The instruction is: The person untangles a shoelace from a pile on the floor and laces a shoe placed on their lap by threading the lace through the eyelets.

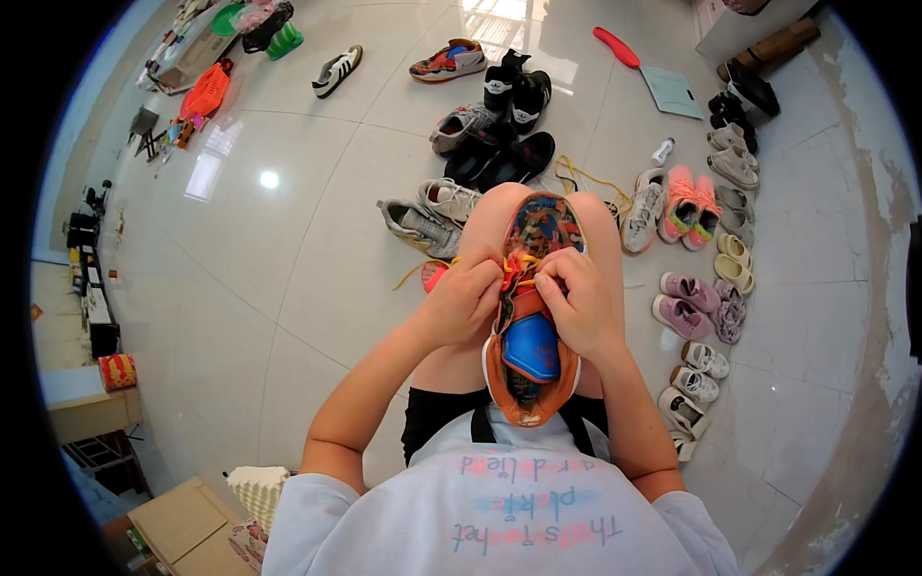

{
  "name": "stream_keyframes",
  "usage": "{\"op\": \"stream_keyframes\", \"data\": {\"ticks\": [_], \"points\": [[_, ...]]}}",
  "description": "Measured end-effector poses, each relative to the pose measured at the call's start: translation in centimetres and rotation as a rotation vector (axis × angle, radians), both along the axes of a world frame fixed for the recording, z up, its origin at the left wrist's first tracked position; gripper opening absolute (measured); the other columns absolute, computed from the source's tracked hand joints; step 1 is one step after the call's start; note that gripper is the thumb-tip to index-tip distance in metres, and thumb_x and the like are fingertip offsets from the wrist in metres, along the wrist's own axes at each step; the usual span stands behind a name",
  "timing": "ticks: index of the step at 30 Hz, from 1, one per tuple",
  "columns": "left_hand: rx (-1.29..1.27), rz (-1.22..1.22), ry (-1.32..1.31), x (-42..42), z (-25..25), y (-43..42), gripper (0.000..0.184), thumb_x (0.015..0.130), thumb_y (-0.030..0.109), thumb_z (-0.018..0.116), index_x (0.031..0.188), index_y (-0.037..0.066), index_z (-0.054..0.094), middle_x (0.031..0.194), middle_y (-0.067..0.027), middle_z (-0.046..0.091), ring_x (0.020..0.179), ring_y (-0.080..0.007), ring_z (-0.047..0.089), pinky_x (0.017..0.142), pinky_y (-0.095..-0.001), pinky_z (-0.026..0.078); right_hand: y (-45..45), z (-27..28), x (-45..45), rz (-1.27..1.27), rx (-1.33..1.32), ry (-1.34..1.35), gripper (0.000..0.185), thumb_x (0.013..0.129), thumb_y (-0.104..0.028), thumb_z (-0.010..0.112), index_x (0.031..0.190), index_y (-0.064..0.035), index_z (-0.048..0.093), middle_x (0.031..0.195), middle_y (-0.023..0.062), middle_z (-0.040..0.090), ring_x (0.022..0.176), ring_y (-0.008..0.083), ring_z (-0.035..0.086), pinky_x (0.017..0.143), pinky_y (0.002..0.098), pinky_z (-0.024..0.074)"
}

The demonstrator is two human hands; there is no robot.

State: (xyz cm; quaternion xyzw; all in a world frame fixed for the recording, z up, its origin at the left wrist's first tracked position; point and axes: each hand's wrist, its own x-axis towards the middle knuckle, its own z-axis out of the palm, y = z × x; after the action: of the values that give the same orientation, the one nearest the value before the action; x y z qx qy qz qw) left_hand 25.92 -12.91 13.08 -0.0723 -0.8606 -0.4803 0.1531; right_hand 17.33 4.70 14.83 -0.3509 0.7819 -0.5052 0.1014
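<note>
An orange, dark-patterned shoe [545,223] lies along my lap between my thighs, its toe pointing away from me and its opening near my waist. A blue tongue lining [531,348] shows in the opening. Yellow and red laces [520,272] cross its middle. My left hand [468,300] is at the shoe's left side, with its fingers closed on the laces. On the other side my right hand [579,300] pinches the yellow lace between thumb and finger. The fingertips of both hands are close together over the lacing.
A similar patterned shoe [448,60] lies on the floor ahead, near black shoes [516,160] and grey shoes [420,228]. Pink shoes [689,206] and several other pairs line the right wall. A red-handled dustpan [670,91] lies at upper right, an orange basket [206,93] at upper left.
</note>
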Motion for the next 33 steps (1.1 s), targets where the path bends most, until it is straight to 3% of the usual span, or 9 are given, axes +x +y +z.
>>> {"op": "stream_keyframes", "data": {"ticks": [4,7,9,12,22,25,28,30,33], "points": [[-0.003,0.022,-0.004,0.0,-1.1,-0.2,0.004,0.083,0.0,0.05,0.08,-0.001,0.047,0.09,-0.0157,0.052,0.078,-0.033,0.053,0.07,-0.0365,0.044,-0.2,0.5,0.1,0.015,0.064,0.049,0.01,0.083,-0.011,0.061,0.081,-0.0018,0.056,0.083,0.0102,0.055,0.081,0.0277,0.051,0.074,0.0374,0.0422],[0.109,0.039,-0.058,0.4,-1.6,-0.6,0.004,0.083,0.002,0.048,0.081,-0.002,0.049,0.089,-0.014,0.053,0.075,-0.0269,0.052,0.069,-0.0344,0.044,-0.2,0.9,0.2,0.028,0.087,0.086,0.01,0.082,-0.011,0.063,0.082,-0.0022,0.059,0.084,0.0096,0.054,0.082,0.0271,0.051,0.074,0.0367,0.0424],[0.276,0.072,-0.215,0.7,-1.8,-1.0,0.011,0.085,0.006,0.047,0.086,-0.003,0.054,0.092,-0.0104,0.057,0.077,-0.0168,0.053,0.071,-0.0302,0.045,-0.2,1.0,0.3,0.039,0.091,0.096,0.01,0.081,-0.011,0.064,0.083,-0.0025,0.06,0.085,0.0093,0.054,0.082,0.027,0.051,0.074,0.0368,0.0425],[0.451,0.025,-0.273,1.2,-2.2,-1.7,0.018,0.089,0.009,0.046,0.091,-0.004,0.057,0.096,-0.0066,0.059,0.083,-0.0101,0.053,0.075,-0.0267,0.045,-0.3,1.4,0.3,0.056,0.11,0.116,0.01,0.079,-0.011,0.066,0.085,-0.003,0.062,0.085,0.009,0.054,0.083,0.0268,0.051,0.075,0.0367,0.0428],[0.651,-0.024,-0.362,1.0,-0.6,-1.1,0.013,0.093,0.009,0.05,0.092,-0.003,0.056,0.102,-0.0057,0.059,0.087,-0.0088,0.054,0.078,-0.0242,0.045,-0.6,1.2,0.2,0.06,0.184,0.145,0.012,0.076,-0.01,0.068,0.081,-0.0028,0.06,0.08,0.0093,0.054,0.078,0.0271,0.051,0.069,0.0378,0.0423],[0.614,-0.031,-0.341,0.9,-0.2,-0.7,0.005,0.092,0.005,0.053,0.09,0.0,0.055,0.1,-0.0037,0.056,0.081,-0.0078,0.05,0.072,-0.0232,0.044,-0.5,1.2,0.1,0.078,0.192,0.157,0.011,0.078,-0.01,0.066,0.08,-0.0022,0.058,0.08,0.0102,0.053,0.079,0.028,0.05,0.07,0.0384,0.0418],[0.374,-0.073,-0.276,0.7,-0.2,-0.9,0.004,0.09,0.005,0.056,0.089,0.001,0.055,0.094,-0.0035,0.053,0.079,-0.0085,0.049,0.069,-0.0238,0.042,-0.5,1.4,0.2,0.076,0.198,0.157,0.011,0.08,-0.009,0.063,0.079,-0.0018,0.055,0.081,0.0113,0.052,0.08,0.0291,0.05,0.071,0.039,0.0414],[0.301,-0.045,-0.193,0.5,-0.5,-0.6,0.008,0.086,0.008,0.06,0.083,0.002,0.056,0.082,-0.0074,0.049,0.073,-0.018,0.049,0.065,-0.029,0.04,-0.4,1.3,0.2,0.073,0.178,0.14,0.01,0.08,-0.009,0.062,0.078,-0.0015,0.054,0.081,0.0117,0.051,0.081,0.0293,0.049,0.071,0.0392,0.0411],[0.273,-0.033,-0.191,0.4,-0.2,-0.4,0.009,0.085,0.008,0.061,0.081,0.002,0.055,0.081,-0.008,0.048,0.073,-0.0202,0.049,0.064,-0.0304,0.039,-0.2,0.7,0.1,0.07,0.134,0.108,0.01,0.081,-0.007,0.059,0.077,-0.001,0.052,0.082,0.0122,0.05,0.081,0.0295,0.048,0.071,0.0391,0.0407]]}}
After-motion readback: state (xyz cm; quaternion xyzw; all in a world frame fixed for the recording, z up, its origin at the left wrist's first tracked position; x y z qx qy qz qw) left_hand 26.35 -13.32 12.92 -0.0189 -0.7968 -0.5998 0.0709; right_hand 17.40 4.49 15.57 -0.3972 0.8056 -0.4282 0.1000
